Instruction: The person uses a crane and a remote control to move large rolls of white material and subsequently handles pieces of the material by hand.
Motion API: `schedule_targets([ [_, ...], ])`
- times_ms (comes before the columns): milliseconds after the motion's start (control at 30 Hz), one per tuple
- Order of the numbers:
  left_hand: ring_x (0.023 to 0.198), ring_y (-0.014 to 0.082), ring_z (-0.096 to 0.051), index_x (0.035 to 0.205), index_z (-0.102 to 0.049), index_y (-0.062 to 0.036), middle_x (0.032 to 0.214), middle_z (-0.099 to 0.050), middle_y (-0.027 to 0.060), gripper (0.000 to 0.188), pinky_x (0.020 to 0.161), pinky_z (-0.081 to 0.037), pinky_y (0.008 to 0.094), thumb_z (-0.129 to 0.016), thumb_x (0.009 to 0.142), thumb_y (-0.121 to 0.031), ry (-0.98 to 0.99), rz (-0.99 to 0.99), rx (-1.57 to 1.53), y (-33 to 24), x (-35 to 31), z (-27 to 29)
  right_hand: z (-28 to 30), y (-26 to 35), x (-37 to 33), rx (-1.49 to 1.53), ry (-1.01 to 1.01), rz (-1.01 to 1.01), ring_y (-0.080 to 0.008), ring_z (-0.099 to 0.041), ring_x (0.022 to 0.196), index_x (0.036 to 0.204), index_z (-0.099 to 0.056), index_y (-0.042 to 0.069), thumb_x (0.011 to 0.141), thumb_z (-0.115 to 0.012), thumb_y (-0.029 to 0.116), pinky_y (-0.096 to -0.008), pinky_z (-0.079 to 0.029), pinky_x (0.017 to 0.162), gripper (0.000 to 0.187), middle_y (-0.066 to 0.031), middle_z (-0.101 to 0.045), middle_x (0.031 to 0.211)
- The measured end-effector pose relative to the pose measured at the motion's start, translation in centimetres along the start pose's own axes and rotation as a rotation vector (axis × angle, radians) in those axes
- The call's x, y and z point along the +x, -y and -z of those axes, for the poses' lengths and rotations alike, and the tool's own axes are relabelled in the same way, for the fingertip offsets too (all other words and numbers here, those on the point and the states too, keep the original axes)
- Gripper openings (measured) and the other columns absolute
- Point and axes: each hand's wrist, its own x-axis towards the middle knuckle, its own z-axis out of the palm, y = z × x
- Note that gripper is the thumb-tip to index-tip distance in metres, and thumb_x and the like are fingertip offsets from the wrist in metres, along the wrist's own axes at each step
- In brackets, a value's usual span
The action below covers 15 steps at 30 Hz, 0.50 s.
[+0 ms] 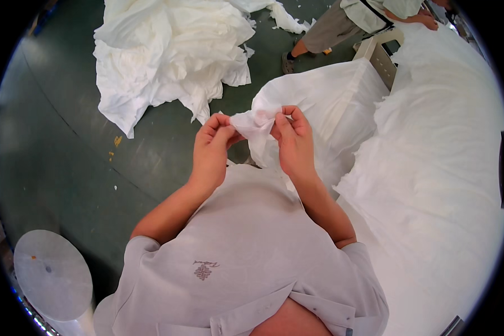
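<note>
Between my two hands a corner of thin white fabric is stretched at chest height. My left hand pinches its left end between thumb and fingers. My right hand grips it a short way along, thumb against the fingers. From there the same fabric seems to run on to the right as a wide sheet, draped over the edge of a table or frame. Its folds hide what lies underneath.
A big heap of crumpled white fabric lies on the dark green floor ahead. Thick white layered material fills the right side. Behind it is a beige slotted panel. Another person stands far right. A large white roll is at lower left.
</note>
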Motion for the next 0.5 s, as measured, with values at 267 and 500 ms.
schedule_targets([
  [267,0.091,0.017,-0.064,0.098,-0.054,-0.0071,0.097,-0.066,0.0042,0.013,0.081,-0.051,0.0354,-0.042,0.094,-0.011,-0.197,0.049,-0.187,-1.9,1.6,3.4,3.4,1.4,5.2,0.006,-0.197,-0.009,-0.0146,-0.066,0.085,0.107,-0.052,0.006,0.1,-0.053,0.014,-0.0298,-0.055,0.074,0.011,-0.006,-0.065,0.099],
  [500,0.082,0.0088,-0.057,0.104,-0.055,-0.007,0.089,-0.061,-0.0013,0.014,0.073,-0.046,0.026,-0.044,0.095,-0.01,-0.249,-0.129,-0.263,-3.7,2.1,4.8,3.9,-3.7,5.8,-0.216,0.143,0.025,-0.036,-0.038,0.137,0.152,-0.008,0.002,0.078,-0.083,0.034,-0.0414,-0.036,0.111,0.11,-0.0237,-0.027,0.154],
])
